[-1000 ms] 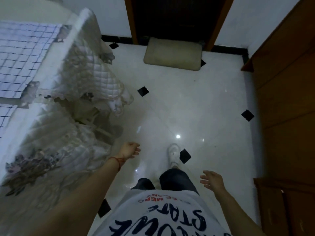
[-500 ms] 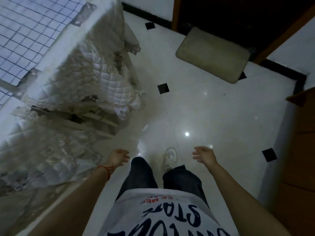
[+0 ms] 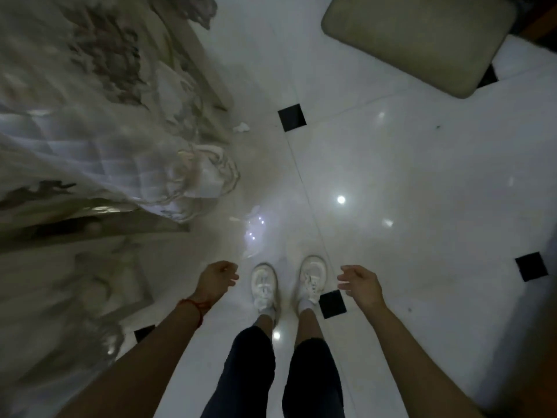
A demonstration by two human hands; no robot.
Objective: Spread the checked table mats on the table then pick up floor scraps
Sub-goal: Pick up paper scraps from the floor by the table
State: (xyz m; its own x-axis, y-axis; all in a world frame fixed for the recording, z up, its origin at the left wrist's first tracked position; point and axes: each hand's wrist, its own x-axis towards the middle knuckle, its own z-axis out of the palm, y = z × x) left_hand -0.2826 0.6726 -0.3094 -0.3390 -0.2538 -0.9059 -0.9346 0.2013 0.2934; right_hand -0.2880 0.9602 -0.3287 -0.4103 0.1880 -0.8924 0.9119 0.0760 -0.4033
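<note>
The table [image 3: 60, 146] at my nine to eleven o'clock is mostly a blur of quilted white cloth with dark flower patches; its top is cut off at the frame edge, so I cannot see the checked mats at all. A small white scrap [image 3: 241, 127] lies on the floor [image 3: 407, 176] at about eleven o'clock, just beside the hanging cloth and near a black tile inset [image 3: 291, 117]. At twelve o'clock, just ahead of my shoes [image 3: 264, 285], there is a faint glinting patch on the floor; I cannot tell whether it is clear wrapping or only reflection. A grey-green mat [image 3: 422, 37] at one o'clock is cut off by the top edge.

My left hand [image 3: 214, 280], a red thread on the wrist, hangs forward with fingers loosely curled, holding nothing. My right hand [image 3: 360, 283] reaches forward too, palm down, fingers relaxed and slightly spread, empty.

No writing is readable.
</note>
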